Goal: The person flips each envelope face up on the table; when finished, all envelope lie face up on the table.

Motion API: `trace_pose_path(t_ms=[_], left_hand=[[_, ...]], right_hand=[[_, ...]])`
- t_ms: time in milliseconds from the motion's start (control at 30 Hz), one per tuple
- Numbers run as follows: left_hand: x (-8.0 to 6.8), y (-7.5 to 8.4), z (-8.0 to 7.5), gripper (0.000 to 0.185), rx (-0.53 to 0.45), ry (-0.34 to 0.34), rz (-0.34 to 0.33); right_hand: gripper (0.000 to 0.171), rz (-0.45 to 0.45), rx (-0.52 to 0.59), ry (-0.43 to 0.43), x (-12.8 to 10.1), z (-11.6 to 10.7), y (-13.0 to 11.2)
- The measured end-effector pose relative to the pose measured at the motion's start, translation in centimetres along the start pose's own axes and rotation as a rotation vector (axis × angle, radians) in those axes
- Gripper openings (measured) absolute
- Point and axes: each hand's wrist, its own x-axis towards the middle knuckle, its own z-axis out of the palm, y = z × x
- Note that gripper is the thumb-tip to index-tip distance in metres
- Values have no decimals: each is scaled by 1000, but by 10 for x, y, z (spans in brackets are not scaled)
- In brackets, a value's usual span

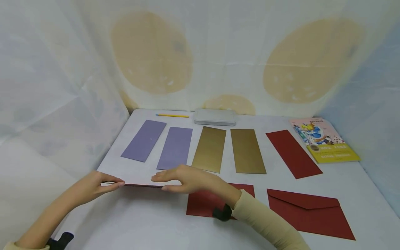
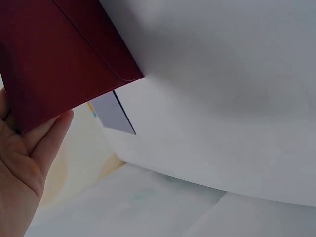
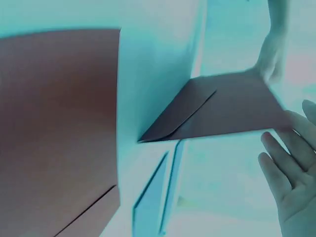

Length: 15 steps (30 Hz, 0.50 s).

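A red envelope [image 2: 64, 64] is held level above the table, seen nearly edge-on in the head view. My left hand [image 1: 98, 185] pinches its left end between thumb and fingers. My right hand [image 1: 182, 178] is at the other end, fingers fairly straight; in the right wrist view, the fingers [image 3: 284, 168] lie around the envelope's corner, touching or very close to it. Another red envelope [image 1: 203, 203] lies partly hidden below my right forearm. To its right is a red envelope [image 1: 309, 213] with its flap side up.
Farther back lie two purple envelopes [image 1: 145, 140], two gold envelopes [image 1: 209, 149] and a slanted red envelope [image 1: 293, 154]. A yellow pencil [image 1: 172, 115] and a grey case [image 1: 215, 117] are along the rear edge. A colourful book [image 1: 325, 140] sits at the back right.
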Motion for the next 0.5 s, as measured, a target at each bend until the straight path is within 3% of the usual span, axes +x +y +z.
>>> trace_pose_path(t_ms=[100, 200, 300, 400, 500], left_hand=[[5, 0, -3, 26, 1, -2, -17], [9, 1, -4, 28, -3, -5, -28], [10, 1, -4, 28, -4, 35, -9], [8, -1, -1, 31, 26, 163, 49], [5, -6, 2, 47, 70, 330, 130]], right_hand=[[42, -31, -84, -9, 0, 0, -7], [43, -11, -138, -20, -1, 2, -8], [44, 21, -147, -18, -1, 3, -7], [45, 32, -152, -11, -1, 2, -4], [46, 42, -143, -5, -2, 1, 0]])
